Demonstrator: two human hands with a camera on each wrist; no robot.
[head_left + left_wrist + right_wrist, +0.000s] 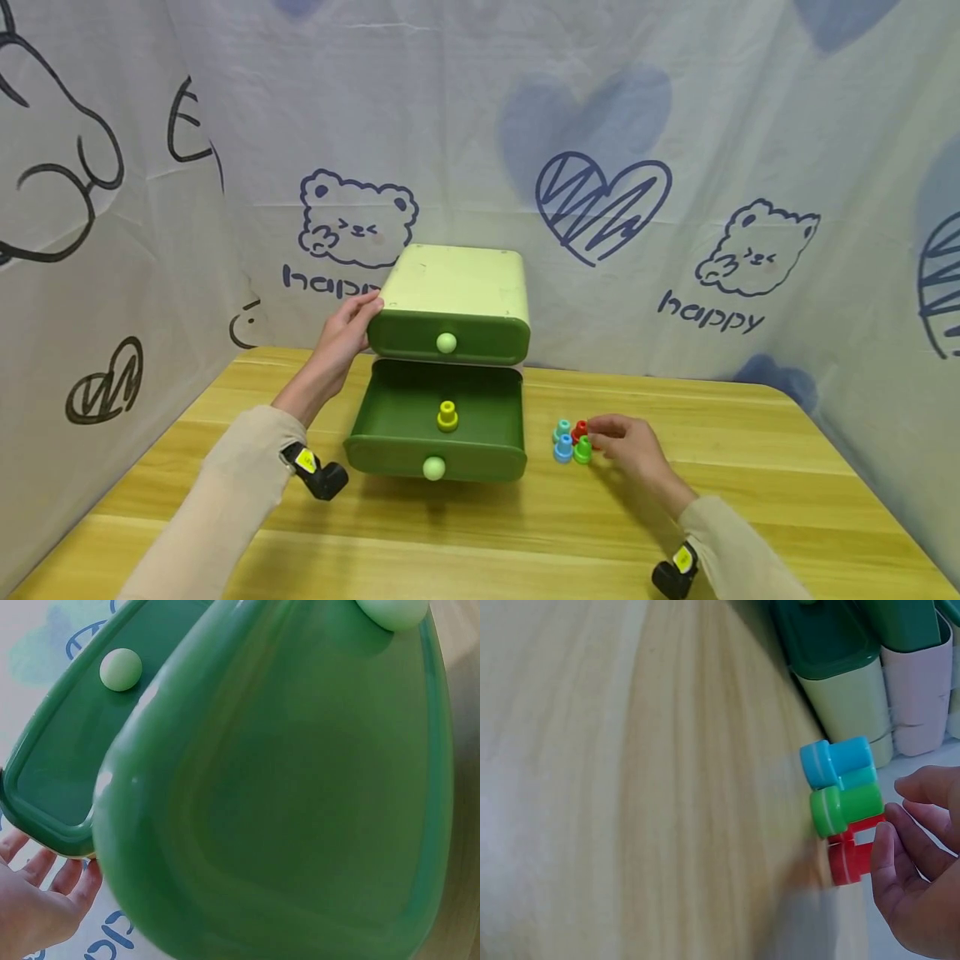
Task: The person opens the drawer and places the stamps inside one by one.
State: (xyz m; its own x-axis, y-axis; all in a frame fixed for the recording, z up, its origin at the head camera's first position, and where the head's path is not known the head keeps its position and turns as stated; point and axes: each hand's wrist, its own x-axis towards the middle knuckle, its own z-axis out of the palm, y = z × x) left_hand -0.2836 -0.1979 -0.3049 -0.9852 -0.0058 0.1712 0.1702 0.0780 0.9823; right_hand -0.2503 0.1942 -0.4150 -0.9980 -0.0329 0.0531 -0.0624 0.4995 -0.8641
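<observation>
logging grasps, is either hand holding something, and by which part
The left hand grips nothing, resting against the side of the cabinet. The right hand is at a red peg; whether it pinches it cannot be told.

My head feed comes through evenly and softly lit, the printed cloth (pixel 465 92) greyish and a little dim. On the table (pixel 570 542), a blurred shadow lies under the lower drawer (pixel 480 461) at six o'clock, and another runs beside the right forearm (pixel 670 490), between four and five. In my left wrist feed that drawer looms soft and short on detail, small white highlights along its edge from nine to half past ten. My right wrist feed shows pale glare at nine, diffuse shadow at five.
</observation>
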